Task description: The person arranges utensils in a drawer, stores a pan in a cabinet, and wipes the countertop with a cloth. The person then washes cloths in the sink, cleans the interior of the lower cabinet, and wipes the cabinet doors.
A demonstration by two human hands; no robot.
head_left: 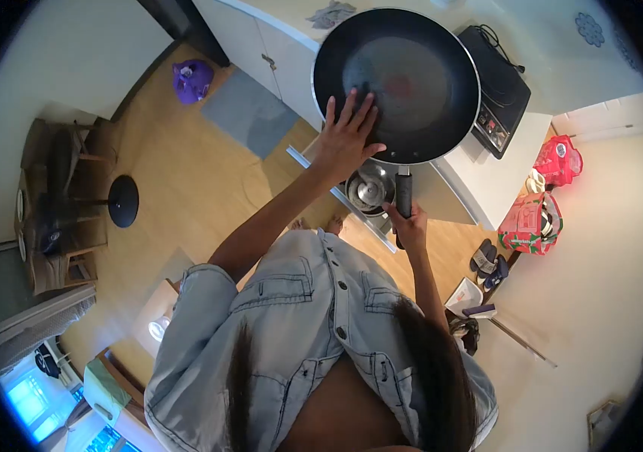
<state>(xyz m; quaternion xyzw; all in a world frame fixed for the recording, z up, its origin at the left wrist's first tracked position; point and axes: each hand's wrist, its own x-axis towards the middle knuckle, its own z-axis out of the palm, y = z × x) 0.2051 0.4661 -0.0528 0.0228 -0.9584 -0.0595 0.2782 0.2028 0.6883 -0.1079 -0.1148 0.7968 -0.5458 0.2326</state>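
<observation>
A large black frying pan [412, 83] is held up before me, its inside facing the camera. Around its dark handle [404, 197] the fingers of my right hand [412, 226] are wrapped. My left hand [349, 135] has its fingers spread over the pan's lower left rim, the fingertips against the inner surface or just above it. Below the pan a pulled-out drawer [450, 197] shows, with a smaller pot or pan [370, 188] in it, partly hidden by the large pan and its handle.
A black portable cooktop [495, 90] with a cord lies on the white counter [502, 169], and a grey cloth [330, 13] at the back. Red bags [532, 222], slippers [487, 264] and a dustpan [466, 296] are on the floor to the right. A grey mat [250, 113] lies left.
</observation>
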